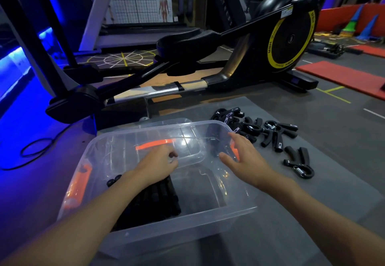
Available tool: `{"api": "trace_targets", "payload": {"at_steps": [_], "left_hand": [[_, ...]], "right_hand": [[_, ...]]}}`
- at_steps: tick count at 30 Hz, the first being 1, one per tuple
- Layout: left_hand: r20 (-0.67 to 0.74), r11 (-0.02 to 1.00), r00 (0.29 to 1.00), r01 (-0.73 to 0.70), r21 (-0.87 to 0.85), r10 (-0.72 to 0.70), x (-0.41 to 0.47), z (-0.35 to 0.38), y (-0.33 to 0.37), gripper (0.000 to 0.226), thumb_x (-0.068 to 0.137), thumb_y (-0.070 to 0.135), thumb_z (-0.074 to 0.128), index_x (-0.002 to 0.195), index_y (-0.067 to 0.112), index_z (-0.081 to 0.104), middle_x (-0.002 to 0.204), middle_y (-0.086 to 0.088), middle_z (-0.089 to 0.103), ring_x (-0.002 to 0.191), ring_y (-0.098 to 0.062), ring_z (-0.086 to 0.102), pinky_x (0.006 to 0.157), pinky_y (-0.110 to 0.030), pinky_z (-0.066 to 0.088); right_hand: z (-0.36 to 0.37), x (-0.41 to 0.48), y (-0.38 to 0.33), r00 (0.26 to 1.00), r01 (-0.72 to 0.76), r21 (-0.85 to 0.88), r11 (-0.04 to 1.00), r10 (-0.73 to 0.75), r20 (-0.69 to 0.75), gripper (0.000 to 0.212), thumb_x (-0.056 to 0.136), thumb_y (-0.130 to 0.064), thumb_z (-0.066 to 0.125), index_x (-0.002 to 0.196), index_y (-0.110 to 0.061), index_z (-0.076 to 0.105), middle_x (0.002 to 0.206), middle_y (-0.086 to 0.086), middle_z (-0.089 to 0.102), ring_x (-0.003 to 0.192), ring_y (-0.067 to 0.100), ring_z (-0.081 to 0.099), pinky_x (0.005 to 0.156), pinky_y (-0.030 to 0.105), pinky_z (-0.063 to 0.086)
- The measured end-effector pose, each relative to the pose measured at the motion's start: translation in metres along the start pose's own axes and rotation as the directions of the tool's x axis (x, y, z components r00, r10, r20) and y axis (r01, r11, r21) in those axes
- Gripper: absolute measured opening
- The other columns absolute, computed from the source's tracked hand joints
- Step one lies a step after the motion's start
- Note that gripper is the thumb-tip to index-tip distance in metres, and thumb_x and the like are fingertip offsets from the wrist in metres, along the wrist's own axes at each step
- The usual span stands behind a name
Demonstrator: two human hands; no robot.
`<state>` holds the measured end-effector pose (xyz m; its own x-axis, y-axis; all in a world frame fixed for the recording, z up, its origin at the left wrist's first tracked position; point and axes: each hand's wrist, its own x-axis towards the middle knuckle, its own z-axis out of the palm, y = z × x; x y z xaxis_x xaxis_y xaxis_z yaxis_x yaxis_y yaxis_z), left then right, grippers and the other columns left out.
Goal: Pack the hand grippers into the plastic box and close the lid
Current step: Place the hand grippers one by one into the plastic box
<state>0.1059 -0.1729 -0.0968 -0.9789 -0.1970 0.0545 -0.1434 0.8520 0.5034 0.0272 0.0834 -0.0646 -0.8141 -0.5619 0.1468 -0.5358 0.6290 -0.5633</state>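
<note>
Nearest the camera, the clear plastic box point(187, 222) sits open on a grey mat point(312, 182), its front wall closest to the person. Both bare forearms reach in over that wall. Inside, along the left half of the floor, a row of black hand grippers point(158, 199) lies packed side by side, partly hidden under the left forearm. An orange latch point(78, 188) shows on the box's left end.

The left hand point(156, 169) hangs over the middle of the box with its fingers curled inward and the fingertips drawn together near the thumb; whether anything is pinched between them cannot be told, since the clear plastic behind blurs the view. The right hand point(241, 155) hovers over the right part of the box, fingers spread and loosely extended, thumb out, holding nothing.

Just beyond the hands, the transparent lid point(166, 136) appears to rest tilted at the far side of the box, an orange handle point(155, 144) showing through it.

To the right on the mat, a loose pile of black hand grippers point(258, 129) lies outside the box, and one gripper point(298, 162) with a metal spring lies apart, nearer the camera.

Farther back stands an elliptical trainer point(229, 57) with a yellow-ringed flywheel, and a red mat point(343, 78) lies on the floor to the right.
</note>
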Motion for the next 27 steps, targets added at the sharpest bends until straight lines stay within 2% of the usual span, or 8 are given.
{"api": "trace_targets", "payload": {"at_steps": [3, 6, 9, 11, 16, 21, 24, 27], "left_hand": [[-0.059, 0.995, 0.994, -0.097, -0.010, 0.097, -0.006, -0.013, 0.044, 0.021, 0.091, 0.024, 0.058, 0.108, 0.019, 0.068, 0.108, 0.008, 0.064, 0.101, -0.010, 0.058, 0.090, -0.032, 0.050], [-0.118, 0.992, 0.986, -0.122, -0.005, 0.121, -0.010, -0.021, 0.092, 0.019, 0.092, 0.026, 0.057, 0.107, 0.021, 0.068, 0.105, 0.011, 0.065, 0.100, -0.009, 0.059, 0.089, -0.034, 0.050], [-0.142, 0.992, 0.984, -0.116, -0.039, 0.110, -0.001, -0.022, 0.113, 0.014, 0.091, 0.027, 0.054, 0.097, 0.025, 0.067, 0.093, 0.016, 0.063, 0.093, -0.007, 0.059, 0.087, -0.038, 0.052], [-0.163, 0.994, 0.981, -0.108, -0.031, 0.102, 0.009, -0.016, 0.130, 0.015, 0.092, 0.029, 0.053, 0.097, 0.025, 0.066, 0.095, 0.014, 0.062, 0.094, -0.009, 0.059, 0.088, -0.040, 0.051], [-0.135, 0.986, 0.984, -0.103, 0.128, 0.120, 0.058, -0.001, 0.144, 0.029, 0.094, 0.042, 0.049, 0.111, 0.025, 0.064, 0.119, 0.005, 0.060, 0.112, -0.018, 0.055, 0.098, -0.042, 0.043], [-0.055, 0.966, 0.992, -0.096, 0.241, 0.112, 0.113, 0.006, 0.136, 0.047, 0.095, 0.054, 0.039, 0.131, 0.027, 0.055, 0.136, 0.005, 0.053, 0.126, -0.017, 0.048, 0.108, -0.045, 0.032], [0.049, 0.947, 0.998, -0.063, 0.316, 0.050, 0.132, 0.013, 0.122, 0.055, 0.095, 0.063, 0.030, 0.134, 0.030, 0.050, 0.138, 0.003, 0.053, 0.128, -0.021, 0.047, 0.108, -0.045, 0.028], [0.138, 0.934, 0.989, -0.005, 0.358, -0.048, 0.140, 0.017, 0.113, 0.064, 0.091, 0.073, 0.022, 0.135, 0.034, 0.048, 0.139, 0.002, 0.053, 0.129, -0.024, 0.047, 0.105, -0.047, 0.030]], "right_hand": [[0.002, 0.003, 0.001, 1.000, -0.024, 0.061, 0.998, 0.025, 0.000, 0.070, 0.093, -0.047, 0.052, 0.151, -0.020, 0.024, 0.150, -0.004, 0.034, 0.141, 0.013, 0.028, 0.112, 0.038, 0.033], [-0.004, 0.000, 0.004, 0.997, -0.067, 0.249, 0.966, 0.076, -0.024, 0.065, 0.093, -0.039, 0.057, 0.148, -0.017, 0.031, 0.146, -0.003, 0.041, 0.136, 0.014, 0.038, 0.107, 0.028, 0.033], [-0.004, 0.001, 0.010, 0.985, -0.130, 0.553, 0.823, 0.170, -0.022, 0.047, 0.094, -0.034, 0.056, 0.137, -0.017, 0.044, 0.121, -0.005, 0.055, 0.113, 0.016, 0.056, 0.088, 0.028, 0.043], [-0.010, 0.003, 0.027, 0.975, -0.146, 0.583, 0.799, 0.217, -0.053, 0.042, 0.094, -0.034, 0.055, 0.132, -0.017, 0.048, 0.111, -0.004, 0.061, 0.098, 0.016, 0.061, 0.080, 0.034, 0.051], [-0.027, 0.031, 0.073, 0.956, -0.186, 0.406, 0.895, 0.259, -0.135, 0.029, 0.094, -0.027, 0.055, 0.122, -0.017, 0.054, 0.097, -0.001, 0.065, 0.088, 0.015, 0.061, 0.074, 0.026, 0.044], [-0.019, 0.098, 0.114, 0.963, -0.238, 0.126, 0.963, 0.251, -0.102, 0.045, 0.090, -0.040, 0.056, 0.129, -0.017, 0.052, 0.112, 0.002, 0.062, 0.108, 0.024, 0.057, 0.094, 0.042, 0.045], [0.000, 0.146, 0.123, 0.986, -0.162, -0.141, 0.977, 0.156, -0.055, 0.051, 0.089, -0.048, 0.053, 0.133, -0.023, 0.049, 0.128, 0.003, 0.056, 0.124, 0.024, 0.047, 0.103, 0.043, 0.037], [0.021, 0.190, 0.120, 0.997, -0.066, -0.246, 0.967, 0.074, 0.024, 0.056, 0.088, -0.053, 0.053, 0.136, -0.026, 0.045, 0.140, -0.002, 0.047, 0.136, 0.020, 0.034, 0.110, 0.045, 0.023]]}}
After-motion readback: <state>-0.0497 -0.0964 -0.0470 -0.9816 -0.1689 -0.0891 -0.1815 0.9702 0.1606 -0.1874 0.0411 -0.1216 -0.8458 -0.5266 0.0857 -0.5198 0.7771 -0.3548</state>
